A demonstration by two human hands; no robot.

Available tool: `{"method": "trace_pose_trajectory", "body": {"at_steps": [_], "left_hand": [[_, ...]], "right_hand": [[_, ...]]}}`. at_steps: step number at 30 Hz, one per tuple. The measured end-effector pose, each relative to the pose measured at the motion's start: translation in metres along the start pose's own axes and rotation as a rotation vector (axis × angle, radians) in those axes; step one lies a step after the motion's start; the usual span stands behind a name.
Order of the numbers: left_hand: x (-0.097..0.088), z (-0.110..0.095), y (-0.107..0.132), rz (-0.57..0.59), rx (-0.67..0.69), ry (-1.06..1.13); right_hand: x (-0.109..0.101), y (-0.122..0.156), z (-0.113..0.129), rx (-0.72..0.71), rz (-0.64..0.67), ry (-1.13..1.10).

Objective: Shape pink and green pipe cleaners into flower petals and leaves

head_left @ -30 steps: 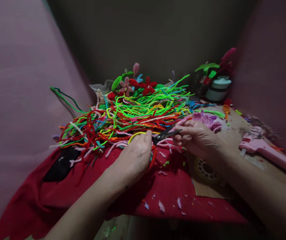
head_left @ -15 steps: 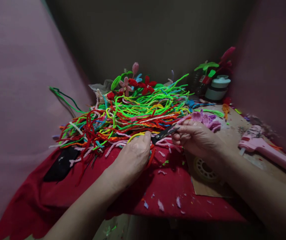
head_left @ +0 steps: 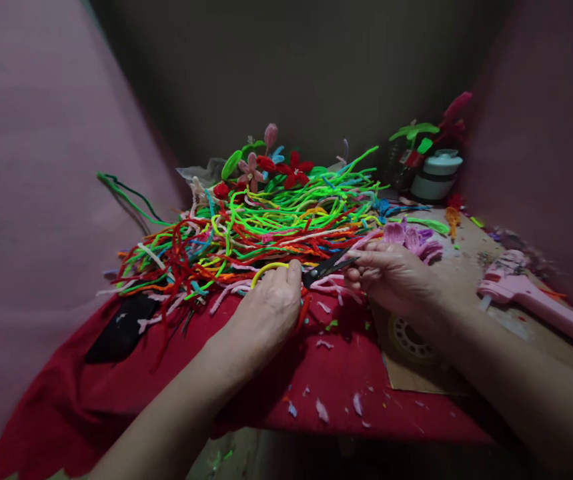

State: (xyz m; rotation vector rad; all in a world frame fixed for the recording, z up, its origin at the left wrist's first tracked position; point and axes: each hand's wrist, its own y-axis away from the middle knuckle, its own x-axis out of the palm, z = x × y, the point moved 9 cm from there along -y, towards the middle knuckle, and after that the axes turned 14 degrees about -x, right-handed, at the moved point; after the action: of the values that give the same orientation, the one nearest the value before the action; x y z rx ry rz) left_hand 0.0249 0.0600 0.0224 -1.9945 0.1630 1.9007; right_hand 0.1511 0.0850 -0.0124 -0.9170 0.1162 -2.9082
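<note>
My left hand [head_left: 266,300] is closed round the handles of a pair of scissors [head_left: 322,271]. A yellow curve shows above its knuckles and a red-orange part below the fingers. The dark blades point up and right, their tips reaching the fingertips of my right hand [head_left: 389,270]. That hand is closed in a pinch; what lies between its fingers is too small and dark to make out. Just behind it are purple fuzzy petals [head_left: 409,239], and pink pipe cleaners [head_left: 333,288] lie under the blades.
A big heap of coloured pipe cleaners [head_left: 286,217] covers the table's back, with fuzzy flowers [head_left: 296,170] on top. At right are a pink glue gun [head_left: 526,290], a tape roll [head_left: 413,338] on a board, and a lidded jar [head_left: 435,179]. Scraps dot the red cloth [head_left: 336,373].
Almost nothing differs. The scissors' blades look slightly closer together at the right fingertips, and my left hand has shifted very slightly.
</note>
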Motion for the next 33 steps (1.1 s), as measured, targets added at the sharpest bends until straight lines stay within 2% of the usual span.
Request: {"method": "trace_pose_trajectory", "body": {"at_steps": [10,17,22,26,33], "left_hand": [[0.002,-0.003,0.002,0.058,0.007,-0.038],[0.006,0.003,0.003,0.099,-0.054,-0.041],[0.001,0.010,-0.001,0.034,-0.095,0.094],[-0.005,0.007,-0.002,-0.057,-0.027,0.140],[-0.002,0.003,-0.001,-0.027,-0.045,0.035]], "right_hand": [[-0.001,0.000,-0.003,0.033,-0.010,0.000],[-0.005,-0.001,-0.003,-0.003,-0.058,-0.003],[-0.006,-0.001,-0.003,0.006,-0.055,0.004],[-0.004,-0.001,-0.002,-0.022,-0.031,0.000],[-0.004,0.000,-0.001,-0.026,-0.061,0.005]]}}
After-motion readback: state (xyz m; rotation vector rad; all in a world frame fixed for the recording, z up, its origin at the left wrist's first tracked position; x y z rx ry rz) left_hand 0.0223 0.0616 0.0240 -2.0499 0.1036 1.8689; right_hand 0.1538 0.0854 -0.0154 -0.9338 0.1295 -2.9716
